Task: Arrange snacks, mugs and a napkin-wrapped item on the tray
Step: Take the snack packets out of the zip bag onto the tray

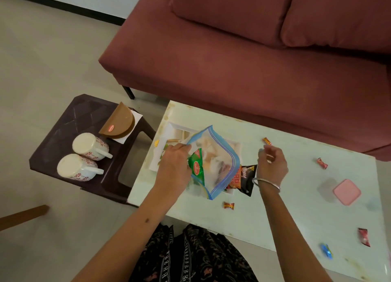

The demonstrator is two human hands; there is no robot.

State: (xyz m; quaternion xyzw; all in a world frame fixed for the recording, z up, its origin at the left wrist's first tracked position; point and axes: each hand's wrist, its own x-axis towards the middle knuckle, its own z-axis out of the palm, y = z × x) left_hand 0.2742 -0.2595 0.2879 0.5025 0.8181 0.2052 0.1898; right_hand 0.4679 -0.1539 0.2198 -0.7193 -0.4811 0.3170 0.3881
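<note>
A white tray (173,127) lies on the pale table (275,197). Over it my left hand (174,165) holds a clear zip bag with a blue edge (215,161) by its left rim; pale snacks show inside. A green snack packet (197,165) sits beside my left hand, partly under the bag. A black Bingo packet (246,179) lies at the tray's right end. My right hand (271,164) hovers just right of the bag, fingers loosely curled, holding nothing that I can see. Two floral mugs (91,143) (77,168) lie on a dark stool (63,131).
A brown napkin holder (118,123) with white napkins stands on the stool. Wrapped candies (229,205) (267,141) (322,163) (364,237) and a blue one (326,251) are scattered on the table, beside a pink-lidded box (347,192). A maroon sofa (254,49) stands behind.
</note>
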